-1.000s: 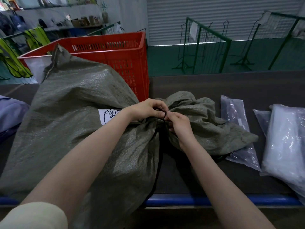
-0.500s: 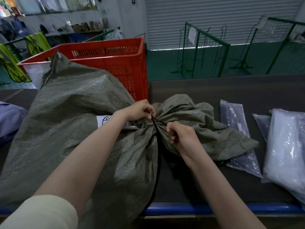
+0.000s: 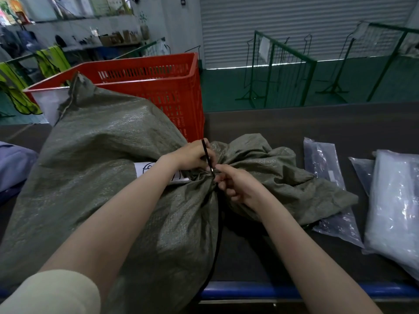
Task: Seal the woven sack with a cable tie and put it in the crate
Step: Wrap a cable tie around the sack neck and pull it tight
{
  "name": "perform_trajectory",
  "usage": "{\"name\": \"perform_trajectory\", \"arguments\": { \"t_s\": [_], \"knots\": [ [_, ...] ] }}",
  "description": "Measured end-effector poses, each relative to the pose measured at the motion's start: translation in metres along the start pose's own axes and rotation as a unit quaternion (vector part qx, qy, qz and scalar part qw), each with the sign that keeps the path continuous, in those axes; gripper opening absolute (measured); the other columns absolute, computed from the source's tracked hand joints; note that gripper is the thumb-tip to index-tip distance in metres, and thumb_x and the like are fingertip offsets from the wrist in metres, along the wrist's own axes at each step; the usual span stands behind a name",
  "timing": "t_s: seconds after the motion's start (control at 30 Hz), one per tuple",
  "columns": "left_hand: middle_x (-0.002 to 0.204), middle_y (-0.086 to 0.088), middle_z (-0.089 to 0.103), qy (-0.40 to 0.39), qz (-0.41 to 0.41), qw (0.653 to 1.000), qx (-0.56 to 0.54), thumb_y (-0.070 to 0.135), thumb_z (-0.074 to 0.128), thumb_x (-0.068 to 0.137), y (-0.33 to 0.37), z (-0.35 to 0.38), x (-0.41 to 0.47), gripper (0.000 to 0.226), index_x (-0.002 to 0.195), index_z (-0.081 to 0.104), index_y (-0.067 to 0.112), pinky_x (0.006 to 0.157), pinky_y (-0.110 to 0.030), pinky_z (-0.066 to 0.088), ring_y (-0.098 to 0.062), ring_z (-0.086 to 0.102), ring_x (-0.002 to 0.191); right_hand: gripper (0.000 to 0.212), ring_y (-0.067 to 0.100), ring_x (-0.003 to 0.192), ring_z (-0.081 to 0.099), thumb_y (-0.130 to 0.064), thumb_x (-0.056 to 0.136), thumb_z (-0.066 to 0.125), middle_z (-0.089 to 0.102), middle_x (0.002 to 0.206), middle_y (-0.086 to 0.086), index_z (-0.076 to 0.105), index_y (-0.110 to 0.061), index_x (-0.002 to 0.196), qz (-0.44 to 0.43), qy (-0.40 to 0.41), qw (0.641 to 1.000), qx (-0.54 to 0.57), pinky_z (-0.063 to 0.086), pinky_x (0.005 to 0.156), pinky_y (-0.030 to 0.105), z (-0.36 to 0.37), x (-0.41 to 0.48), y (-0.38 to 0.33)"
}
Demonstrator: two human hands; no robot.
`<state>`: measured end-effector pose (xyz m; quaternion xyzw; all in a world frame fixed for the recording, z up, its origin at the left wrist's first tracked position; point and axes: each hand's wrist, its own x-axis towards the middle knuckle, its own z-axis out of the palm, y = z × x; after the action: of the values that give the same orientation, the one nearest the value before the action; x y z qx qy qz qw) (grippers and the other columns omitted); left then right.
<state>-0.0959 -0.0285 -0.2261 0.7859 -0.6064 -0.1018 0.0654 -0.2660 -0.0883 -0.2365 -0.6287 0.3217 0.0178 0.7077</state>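
Observation:
A bulky grey-green woven sack (image 3: 106, 159) lies across the dark table, its mouth gathered into a neck with the loose end fanned out to the right. A black cable tie (image 3: 206, 154) circles that neck, its free tail sticking up and away. My left hand (image 3: 192, 156) pinches the tail just above the neck. My right hand (image 3: 235, 184) grips the neck at the tie's head. Behind the sack stands the red slatted crate (image 3: 163, 87).
Clear plastic bags (image 3: 324, 173) and a larger pale packet (image 3: 394, 200) lie on the right of the table (image 3: 294, 125). A blue-grey bundle (image 3: 13, 164) sits at the left edge. A blue rail (image 3: 272, 288) runs along the near edge. Green wire racks (image 3: 283, 66) stand beyond.
The cable tie's tail now shows longer, standing up from the neck in my left hand. My right hand has shifted up to the tie's head; the neck looks drawn tighter.

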Motion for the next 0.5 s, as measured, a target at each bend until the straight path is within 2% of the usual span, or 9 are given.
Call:
{"name": "perform_trajectory", "arguments": {
  "t_s": [0.1, 0.2, 0.27, 0.33, 0.4, 0.5],
  "knots": [
    [0.104, -0.007, 0.049, 0.009, 0.0, 1.0, 0.002, 0.015, 0.069, 0.08, 0.005, 0.002, -0.002, 0.019, 0.099, 0.071, 0.013, 0.087, -0.034, 0.041, -0.021, 0.049, 0.1, 0.037, 0.002, 0.026, 0.026, -0.043, 0.089, 0.045, 0.042, 0.054, -0.006, 0.057, -0.019, 0.063, 0.011, 0.008, 1.0, 0.003, 0.014, 0.031, 0.01, 0.008, 0.012, -0.003],
    [0.096, 0.001, 0.045, 0.025, 0.009, 1.0, 0.009, 0.014, 0.07, 0.078, 0.007, 0.004, -0.003, 0.019, 0.096, 0.073, 0.012, 0.081, -0.028, 0.04, -0.019, 0.05, 0.097, 0.048, 0.004, 0.023, 0.024, -0.046, 0.09, 0.033, 0.047, 0.044, -0.005, 0.059, -0.013, 0.065, 0.044, -0.007, 0.995, 0.089, 0.013, 0.031, 0.008, 0.007, 0.021, -0.008],
    [0.095, -0.003, 0.047, 0.027, 0.015, 0.999, 0.013, 0.014, 0.07, 0.078, 0.007, 0.005, -0.004, 0.019, 0.097, 0.074, 0.013, 0.084, -0.036, 0.043, -0.022, 0.05, 0.096, 0.045, 0.004, 0.023, 0.022, -0.046, 0.087, 0.038, 0.044, 0.045, -0.005, 0.057, -0.013, 0.063, 0.041, -0.011, 0.995, 0.091, 0.012, 0.03, 0.008, 0.004, 0.025, -0.01],
    [0.093, -0.004, 0.048, 0.033, 0.018, 0.999, 0.02, 0.015, 0.07, 0.078, 0.007, 0.006, -0.003, 0.019, 0.097, 0.073, 0.011, 0.083, -0.039, 0.043, -0.022, 0.05, 0.093, 0.032, 0.002, 0.022, 0.022, -0.032, 0.088, 0.044, 0.04, 0.045, -0.007, 0.053, -0.013, 0.064, 0.02, -0.008, 0.996, 0.089, 0.013, 0.027, 0.009, 0.004, 0.026, -0.011],
    [0.089, -0.002, 0.047, 0.041, 0.024, 0.998, 0.037, 0.017, 0.07, 0.078, 0.007, 0.008, -0.002, 0.016, 0.092, 0.072, 0.011, 0.079, -0.037, 0.043, -0.025, 0.053, 0.093, 0.027, 0.001, 0.02, 0.022, -0.02, 0.088, 0.045, 0.041, 0.036, -0.009, 0.051, -0.012, 0.063, 0.003, 0.004, 0.995, 0.101, 0.014, 0.025, 0.009, 0.005, 0.028, -0.01],
    [0.091, -0.007, 0.053, 0.041, 0.031, 0.997, 0.059, 0.019, 0.07, 0.078, 0.007, 0.009, -0.002, 0.015, 0.09, 0.071, 0.011, 0.079, -0.04, 0.044, -0.028, 0.054, 0.094, 0.031, 0.001, 0.018, 0.022, -0.022, 0.09, 0.049, 0.038, 0.028, -0.008, 0.047, -0.013, 0.06, 0.015, 0.006, 0.992, 0.125, 0.013, 0.023, 0.009, 0.007, 0.027, -0.008]
  ]
}}
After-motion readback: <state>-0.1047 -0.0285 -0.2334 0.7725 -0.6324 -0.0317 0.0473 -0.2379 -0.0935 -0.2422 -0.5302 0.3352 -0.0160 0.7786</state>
